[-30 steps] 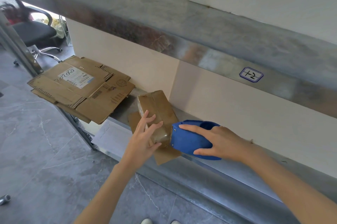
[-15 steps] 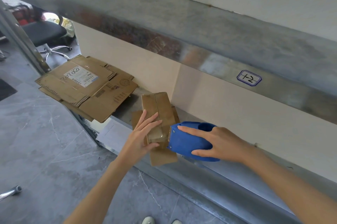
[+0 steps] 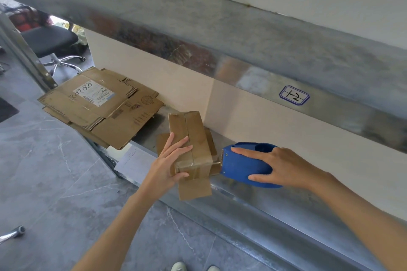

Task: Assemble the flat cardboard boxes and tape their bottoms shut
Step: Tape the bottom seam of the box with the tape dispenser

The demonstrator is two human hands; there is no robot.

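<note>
1. Blue plastic fills my right hand (image 3: 284, 169). The fingers spread over the top of the tape dispenser (image 3: 244, 167) and the thumb wraps its near side, a firm clasp. The dispenser's mouth touches the near right corner of the box.
2. My left hand (image 3: 167, 160) grasps the box (image 3: 193, 134) just left of the dispenser. Its fingers lie across the top and its thumb presses the near end, where clear tape already wraps over.
3. I judge the box light and hollow, stiff along its edges but likely to cave in mid-panel, and slick where it is taped. The best hold is over a corner or edge, bearing down into the shelf.
4. Under the box lies a loose cardboard sheet (image 3: 193, 189), which I think could skate on the metal shelf (image 3: 275, 206) if I push sideways.
5. Farther left of my left hand, a stack of flat boxes (image 3: 99, 105) overhangs the shelf edge, not yet assembled.
6. Beyond the stack stands an office chair (image 3: 50, 39).
</note>
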